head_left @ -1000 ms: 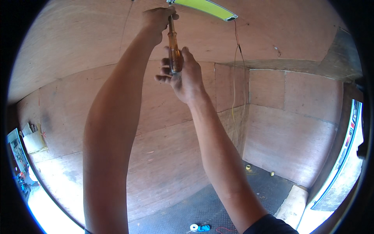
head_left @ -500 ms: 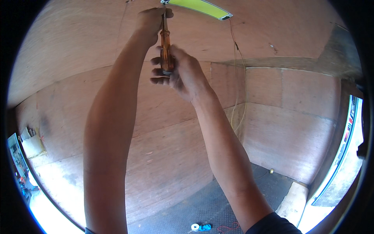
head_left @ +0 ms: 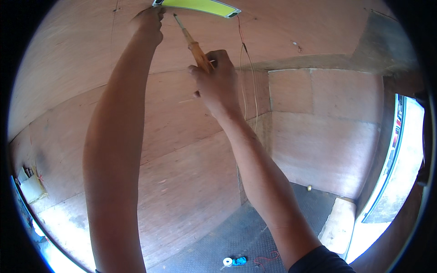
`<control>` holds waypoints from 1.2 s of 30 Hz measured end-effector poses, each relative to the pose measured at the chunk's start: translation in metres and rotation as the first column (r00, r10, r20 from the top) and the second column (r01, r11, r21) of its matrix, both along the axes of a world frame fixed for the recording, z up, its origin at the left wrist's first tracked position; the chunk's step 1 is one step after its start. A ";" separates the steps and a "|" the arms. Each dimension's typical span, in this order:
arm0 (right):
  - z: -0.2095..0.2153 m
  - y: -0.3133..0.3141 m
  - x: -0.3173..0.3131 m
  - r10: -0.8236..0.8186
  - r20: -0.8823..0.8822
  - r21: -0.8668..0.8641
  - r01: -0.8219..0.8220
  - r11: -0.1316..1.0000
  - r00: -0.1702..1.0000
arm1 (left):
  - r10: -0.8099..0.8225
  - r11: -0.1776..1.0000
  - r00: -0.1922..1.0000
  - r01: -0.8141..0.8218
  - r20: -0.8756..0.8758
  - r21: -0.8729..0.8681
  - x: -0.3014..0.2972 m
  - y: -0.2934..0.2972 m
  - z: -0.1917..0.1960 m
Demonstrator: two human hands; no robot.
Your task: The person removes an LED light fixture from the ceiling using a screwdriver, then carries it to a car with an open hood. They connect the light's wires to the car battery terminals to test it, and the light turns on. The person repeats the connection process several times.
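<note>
Both arms reach up to a plywood ceiling. My right hand (head_left: 217, 79) grips the orange handle of a screwdriver (head_left: 193, 43). Its metal shaft slants up and left toward the left end of a long yellow-green light panel (head_left: 200, 6) fixed on the ceiling. My left hand (head_left: 148, 25) is pressed against the ceiling at the panel's left end, fingers bent; what they hold is hidden. The screwdriver tip sits just right of the left hand's fingers.
A thin wire (head_left: 248, 82) hangs from the panel's right end down the plywood wall corner. The dark floor holds a white roll with a blue item (head_left: 233, 261) and a small yellow object (head_left: 309, 187). A bright doorway (head_left: 391, 173) opens at right.
The screwdriver has tilted from nearly upright to slanting, its tip now right of my left hand. My right hand has shifted right and lower on the handle. My head has turned slightly.
</note>
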State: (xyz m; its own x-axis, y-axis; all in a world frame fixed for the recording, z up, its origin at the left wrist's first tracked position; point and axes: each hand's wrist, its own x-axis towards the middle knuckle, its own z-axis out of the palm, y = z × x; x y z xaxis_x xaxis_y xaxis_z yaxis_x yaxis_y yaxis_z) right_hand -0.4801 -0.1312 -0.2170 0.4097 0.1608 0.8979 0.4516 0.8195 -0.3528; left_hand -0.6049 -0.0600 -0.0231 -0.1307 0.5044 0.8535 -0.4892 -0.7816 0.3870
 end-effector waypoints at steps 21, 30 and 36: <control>0.027 0.002 0.134 0.022 -0.180 -0.074 -0.036 0.997 0.983 | -0.461 0.888 0.844 0.441 -0.275 -0.132 0.189 -0.005 -0.033; 0.026 0.009 0.138 0.087 -0.138 -0.023 -0.091 0.996 0.987 | -0.513 0.856 0.842 0.491 -0.163 -0.160 0.207 0.014 -0.024; 0.007 0.049 0.186 -0.346 0.071 -0.173 0.353 0.919 0.936 | -0.373 0.925 0.859 0.374 -0.352 -0.066 0.176 0.062 -0.065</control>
